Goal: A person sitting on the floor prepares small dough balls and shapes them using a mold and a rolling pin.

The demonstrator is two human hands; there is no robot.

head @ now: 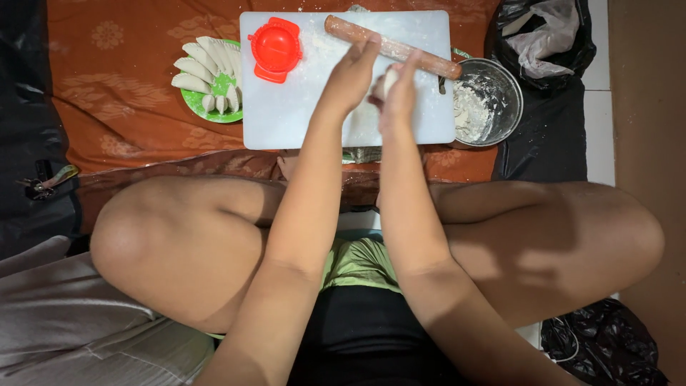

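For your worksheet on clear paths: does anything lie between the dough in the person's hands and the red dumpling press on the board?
Nothing visible does. Both hands hold the dough above the white board; only bare, floury board separates it from the red press.

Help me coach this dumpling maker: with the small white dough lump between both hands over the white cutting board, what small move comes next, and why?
Probably set the small white dough lump on the floured white cutting board. Both the left hand and the right hand hold it, and the wooden rolling pin lies free beside them.
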